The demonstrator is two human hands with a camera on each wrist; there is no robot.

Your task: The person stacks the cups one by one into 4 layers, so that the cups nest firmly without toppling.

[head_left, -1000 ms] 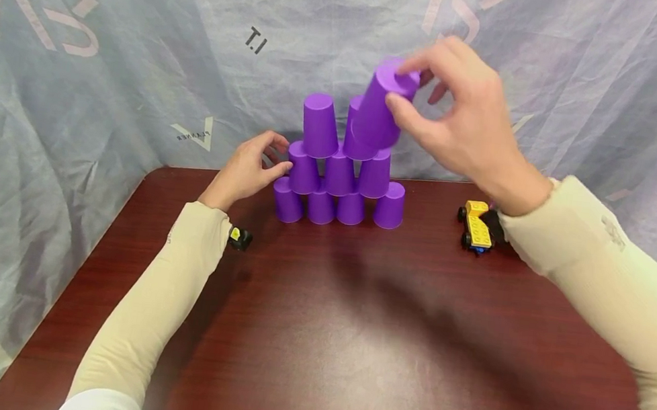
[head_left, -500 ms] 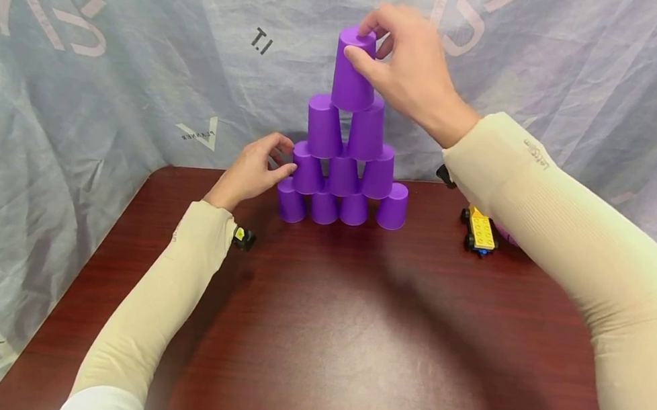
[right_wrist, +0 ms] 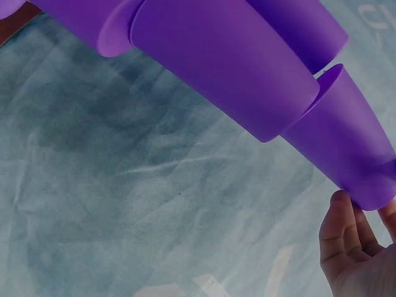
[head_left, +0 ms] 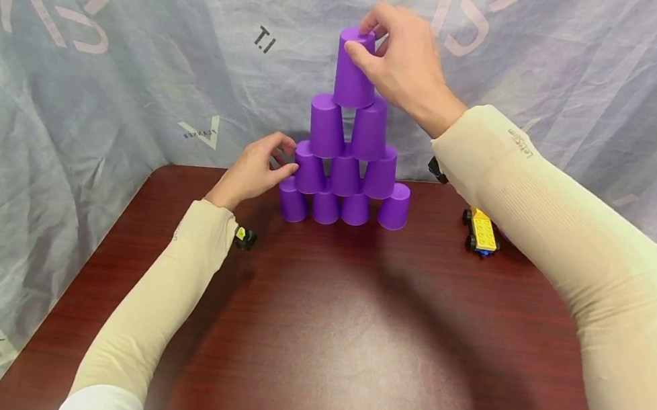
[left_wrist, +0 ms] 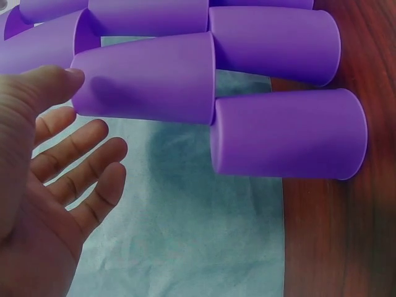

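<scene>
The top cup (head_left: 354, 69) sits upside down at the peak of the purple cup pyramid (head_left: 345, 166), straddling the two cups below. The right hand (head_left: 402, 61) pinches its upper end, fingers (head_left: 362, 55) curled round it. The left hand (head_left: 253, 169) rests its thumb on a second-row cup, fingers relaxed. A sideways tug on release would likely topple the stack across the table (head_left: 349, 343), towards the toy truck (head_left: 481, 232).
</scene>
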